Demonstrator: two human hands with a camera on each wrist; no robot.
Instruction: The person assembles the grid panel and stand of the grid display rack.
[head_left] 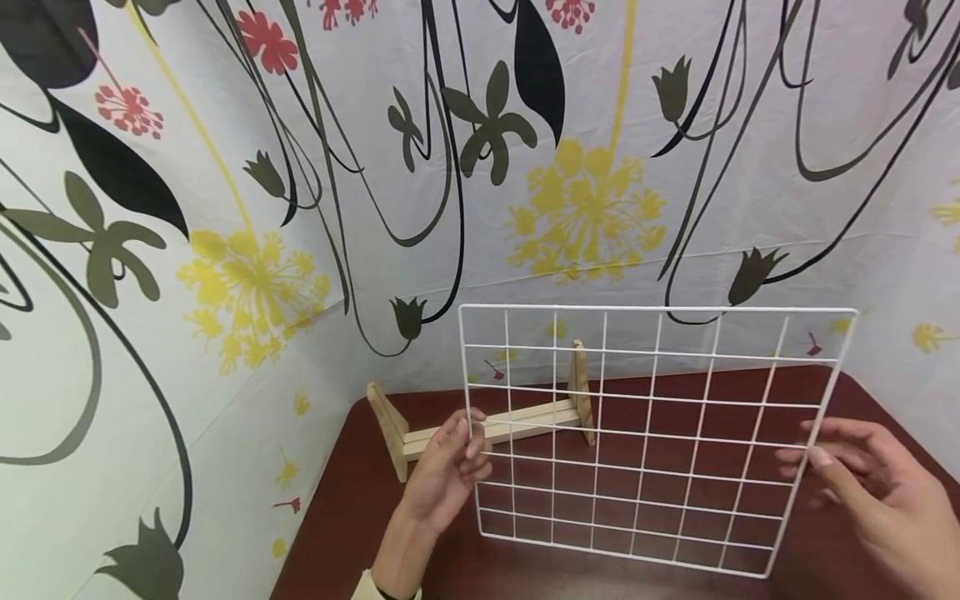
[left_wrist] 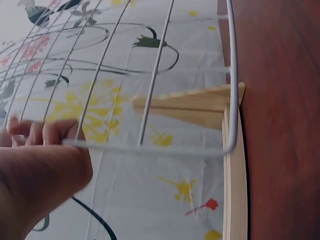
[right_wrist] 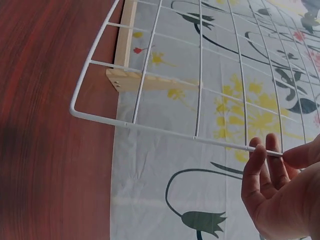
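Observation:
A white wire grid panel [head_left: 637, 427] is held up above the table in front of me, tilted slightly. My left hand [head_left: 447, 467] grips its left edge wire, fingers curled round it. On the opposite side my right hand [head_left: 873, 483] pinches the right edge wire between thumb and fingers, as the right wrist view also shows. Behind the panel stands a light wooden stand [head_left: 390, 429], with two upright end pieces joined by a grooved crossbar. Part of it shows through the grid.
The dark red wooden table [head_left: 337, 533] reaches back to a corner of white fabric [head_left: 420, 225] printed with flowers, leaves and stems. This fabric hangs close behind the stand and along the left side.

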